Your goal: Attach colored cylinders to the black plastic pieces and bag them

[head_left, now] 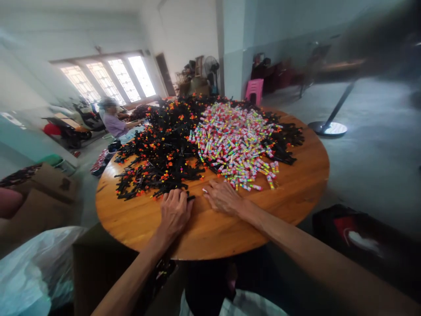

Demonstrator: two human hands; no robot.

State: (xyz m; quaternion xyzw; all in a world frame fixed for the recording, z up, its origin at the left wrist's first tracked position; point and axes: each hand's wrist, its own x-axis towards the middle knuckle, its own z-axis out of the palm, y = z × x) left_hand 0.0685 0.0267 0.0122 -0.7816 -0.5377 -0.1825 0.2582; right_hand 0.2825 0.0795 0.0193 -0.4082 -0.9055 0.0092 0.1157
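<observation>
My left hand (175, 208) is closed around a black plastic toy (191, 198), whose dark end sticks out past the thumb side. Its fingers rest at the near edge of a heap of black plastic toys (171, 145) with orange and yellow tips, perhaps small toy guns. My right hand (223, 197) lies low over the table, fingers curled together. A small pale end shows at its fingertips, apparently one of the small tubes, mostly hidden. Beyond that hand spreads a pile of small printed candy-like tubes (233, 140) in pink, white, yellow and green.
Both heaps lie on a round wooden table (210, 237). A person (115, 120) sits at the far left. Cardboard boxes (49, 184) and a plastic bag (42, 267) stand left. A pink stool (254, 91) is behind, a round metal stand base (329, 128) to the right.
</observation>
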